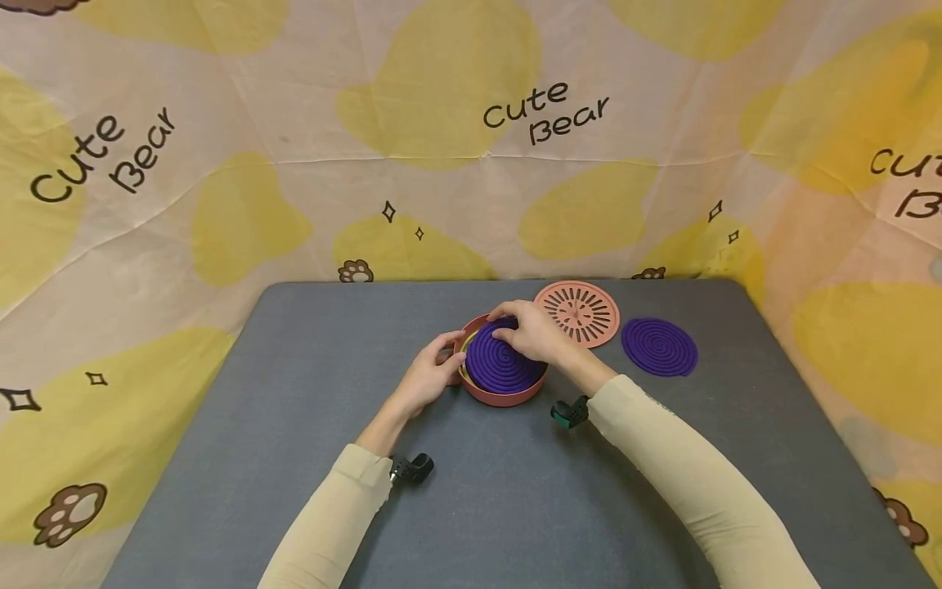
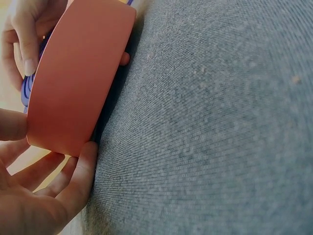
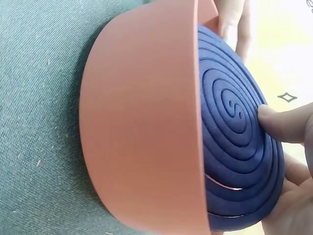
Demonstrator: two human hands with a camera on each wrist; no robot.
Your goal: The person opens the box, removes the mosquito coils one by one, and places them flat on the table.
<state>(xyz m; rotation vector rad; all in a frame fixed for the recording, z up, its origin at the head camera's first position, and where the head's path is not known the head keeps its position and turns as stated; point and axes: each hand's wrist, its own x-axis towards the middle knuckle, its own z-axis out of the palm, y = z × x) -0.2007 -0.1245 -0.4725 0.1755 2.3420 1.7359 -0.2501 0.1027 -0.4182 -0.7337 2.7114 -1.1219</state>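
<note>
A round coral-pink mosquito coil holder (image 1: 502,400) stands on the grey table. My left hand (image 1: 429,372) grips its left side, the thumb at the rim and the fingers against the outer wall (image 2: 80,83). A purple mosquito coil (image 1: 504,364) leans in the holder's opening, tilted, its upper edge raised above the rim in the right wrist view. My right hand (image 1: 536,331) pinches that edge, with the thumb on the coil's spiral face (image 3: 234,110). A thin yellow edge shows inside the holder, left of the coil; what it belongs to is hidden.
Behind the holder lies a pink slotted lid (image 1: 577,314), partly covered by my right hand. Farther right, a second purple coil (image 1: 659,348) rests flat on the table (image 1: 478,507). A printed cloth (image 1: 441,82) hangs around the table's back and sides.
</note>
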